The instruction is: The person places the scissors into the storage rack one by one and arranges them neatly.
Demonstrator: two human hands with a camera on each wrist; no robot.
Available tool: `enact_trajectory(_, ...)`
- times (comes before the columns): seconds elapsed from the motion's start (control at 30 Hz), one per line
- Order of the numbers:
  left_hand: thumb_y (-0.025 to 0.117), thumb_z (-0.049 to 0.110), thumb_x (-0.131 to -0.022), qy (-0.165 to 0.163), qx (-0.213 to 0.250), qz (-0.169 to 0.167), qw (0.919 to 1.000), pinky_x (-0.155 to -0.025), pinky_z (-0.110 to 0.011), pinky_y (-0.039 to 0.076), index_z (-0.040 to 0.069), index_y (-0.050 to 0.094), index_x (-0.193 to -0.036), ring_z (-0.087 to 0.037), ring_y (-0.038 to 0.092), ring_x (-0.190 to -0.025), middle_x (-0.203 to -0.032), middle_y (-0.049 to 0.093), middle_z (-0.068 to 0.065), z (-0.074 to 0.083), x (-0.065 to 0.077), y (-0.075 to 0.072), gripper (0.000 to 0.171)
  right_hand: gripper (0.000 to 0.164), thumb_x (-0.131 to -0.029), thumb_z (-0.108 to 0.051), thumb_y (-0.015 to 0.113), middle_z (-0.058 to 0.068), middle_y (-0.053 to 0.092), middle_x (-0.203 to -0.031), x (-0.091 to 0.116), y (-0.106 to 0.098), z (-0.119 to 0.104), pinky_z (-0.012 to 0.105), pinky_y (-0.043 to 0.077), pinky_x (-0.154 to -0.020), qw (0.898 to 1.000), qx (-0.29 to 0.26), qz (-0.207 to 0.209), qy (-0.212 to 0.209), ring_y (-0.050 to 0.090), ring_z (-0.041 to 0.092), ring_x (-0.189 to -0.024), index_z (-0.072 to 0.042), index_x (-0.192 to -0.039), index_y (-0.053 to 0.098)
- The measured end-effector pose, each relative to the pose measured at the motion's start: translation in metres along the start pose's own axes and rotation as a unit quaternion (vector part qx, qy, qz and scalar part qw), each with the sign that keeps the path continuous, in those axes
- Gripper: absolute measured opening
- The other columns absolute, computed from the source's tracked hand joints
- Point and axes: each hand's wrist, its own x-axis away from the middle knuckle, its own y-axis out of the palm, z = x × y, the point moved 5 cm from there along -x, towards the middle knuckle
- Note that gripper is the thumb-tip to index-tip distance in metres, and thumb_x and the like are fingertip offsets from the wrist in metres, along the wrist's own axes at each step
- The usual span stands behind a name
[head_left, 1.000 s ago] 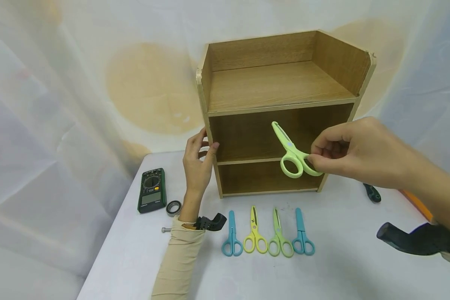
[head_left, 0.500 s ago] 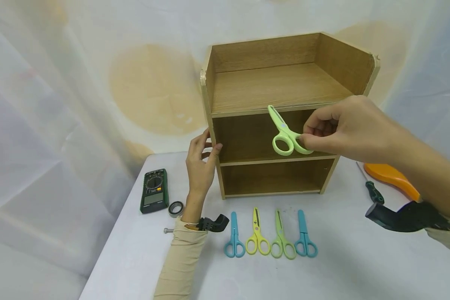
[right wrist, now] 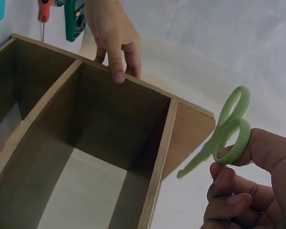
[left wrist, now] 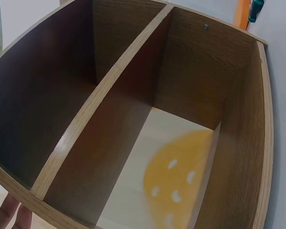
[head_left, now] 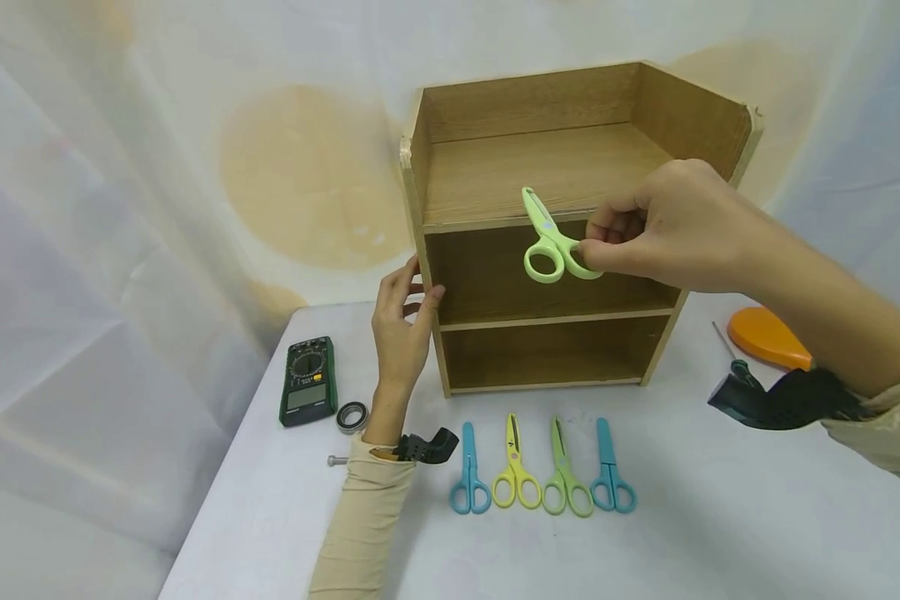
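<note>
Scanning from the far left of the wooden shelf unit (head_left: 570, 225): a green multimeter (head_left: 308, 381) lies flat on the counter (head_left: 285, 517), well left of the unit, with a small metal ring (head_left: 351, 417) just beside it and a bolt (head_left: 333, 460) a little nearer the viewer.

Left hand (head_left: 402, 321) rests against the unit's left side panel, fingers curled over the front edge, thumb inside; the right wrist view shows the fingertips (right wrist: 118, 74) lapping that edge. Grip looks like a bracing hold, likely to keep the unit from sliding.

In front of the unit, four closed scissors lie in a tidy row, blades pointing toward it: blue scissors (head_left: 469, 483), yellow scissors (head_left: 516, 483), green scissors (head_left: 566, 487), second blue scissors (head_left: 611, 483). Even spacing suggests deliberate sorting.

Right hand (head_left: 667, 225) pinches one handle loop of the light green scissors (head_left: 549, 242) between thumb and forefinger; the other loop hangs free. Scissors are in the air in front of the unit, level with the front lip of its top shelf, blades closed and tilted up-left, touching nothing.

Right of the unit: a green-handled screwdriver (head_left: 735, 362) and an orange object (head_left: 768, 337) on the counter.
</note>
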Motion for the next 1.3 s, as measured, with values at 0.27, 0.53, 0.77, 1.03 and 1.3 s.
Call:
enact_trajectory(0.27,0.07,0.014,-0.096,-0.006,0.0,0.001,1.0,-0.082,-0.045,0.055,0.004,0.053,-0.144,-0.027,0.062,-0.105,-0.128,0.056,-0.016,0.021,0.002,-0.004,0.052,0.009,-0.084,-0.018,0.071,-0.004,0.063,-0.065,-0.026,0.004,-0.006,0.026,0.034,-0.052,1.0,-0.003,-0.001,-0.007,0.051,0.015,-0.062,-0.018,-0.076,0.075)
enact_trajectory(0.53,0.069,0.005,-0.094,-0.007,-0.001,0.008,0.9999,-0.082,-0.048,0.055,-0.002,0.054,-0.141,-0.032,0.062,-0.104,-0.126,0.055,-0.021,0.035,0.003,-0.004,0.051,0.013,-0.085,-0.022,0.068,-0.004,0.063,-0.065,-0.049,0.009,-0.012,0.029,0.036,-0.054,1.0,0.006,-0.023,0.0,0.05,0.017,-0.063,-0.017,-0.074,0.074)
enact_trajectory(0.77,0.07,0.007,-0.094,-0.007,0.0,0.01,0.9999,-0.079,-0.047,0.055,0.001,0.054,-0.143,-0.031,0.063,-0.103,-0.128,0.055,-0.019,0.02,0.003,0.002,0.051,0.014,-0.083,-0.024,0.071,-0.003,0.065,-0.065,-0.063,0.013,-0.016,0.03,0.038,-0.054,1.0,0.011,-0.027,-0.01,0.05,0.017,-0.063,-0.016,-0.073,0.074)
enact_trajectory(1.03,0.07,0.024,-0.096,-0.011,-0.01,-0.005,0.9999,-0.082,-0.038,0.055,0.014,0.054,-0.146,-0.019,0.062,-0.106,-0.13,0.056,-0.008,0.005,0.005,0.005,0.054,0.017,-0.085,-0.023,0.071,0.0,0.063,-0.065,-0.082,0.021,-0.016,0.031,0.04,-0.054,0.999,0.009,-0.038,-0.006,0.05,0.018,-0.062,-0.012,-0.073,0.074)
enact_trajectory(1.3,0.072,0.018,-0.094,-0.008,-0.015,0.001,0.9998,-0.08,-0.04,0.056,0.014,0.055,-0.145,-0.022,0.063,-0.105,-0.129,0.056,-0.008,0.008,0.007,0.007,0.053,0.024,-0.085,-0.021,0.066,0.0,0.051,-0.056,-0.102,0.032,-0.011,0.026,0.034,-0.048,0.998,0.019,-0.053,0.007,0.042,0.014,-0.051,-0.009,-0.064,0.066)
